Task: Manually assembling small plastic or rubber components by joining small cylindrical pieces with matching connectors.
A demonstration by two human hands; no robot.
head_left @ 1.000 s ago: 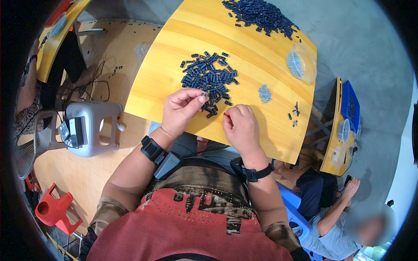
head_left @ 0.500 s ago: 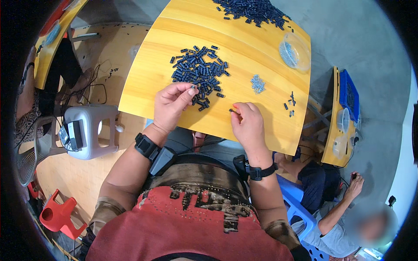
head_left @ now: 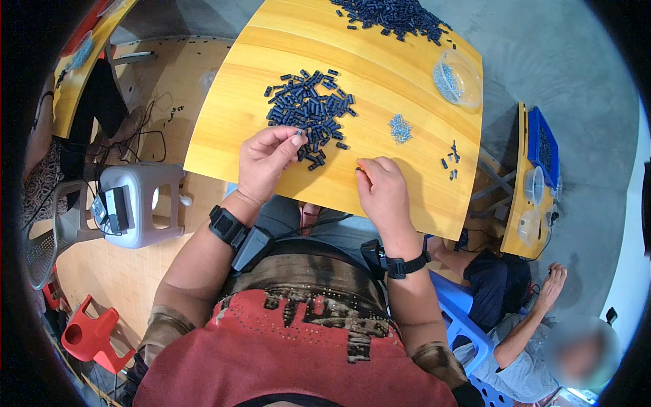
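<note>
At the near edge of the yellow table (head_left: 230, 129), my left hand (head_left: 264, 163) pinches a small dark piece (head_left: 299, 133) between thumb and forefinger; a pale spot shows on its end. Just beyond those fingers lies a loose heap of short black cylindrical parts (head_left: 308, 108). To the right, my right hand (head_left: 385, 193) has thumb and forefinger closed on a tiny dark piece (head_left: 358, 169), mostly hidden by the fingertips. Farther right sits a little pile of small silvery pieces (head_left: 400, 129), apart from both hands.
A larger heap of black parts (head_left: 397, 19) covers the far edge. A clear bowl (head_left: 468, 74) holds silvery pieces, and several stray parts (head_left: 455, 154) lie at right. A grey stool (head_left: 139, 203) stands left. Another person (head_left: 515, 339) sits at lower right.
My right hand has shifted slightly left, and its dark piece shows less between the fingertips. My left hand keeps its pinch, almost still. The other person's raised hand has moved slightly.
</note>
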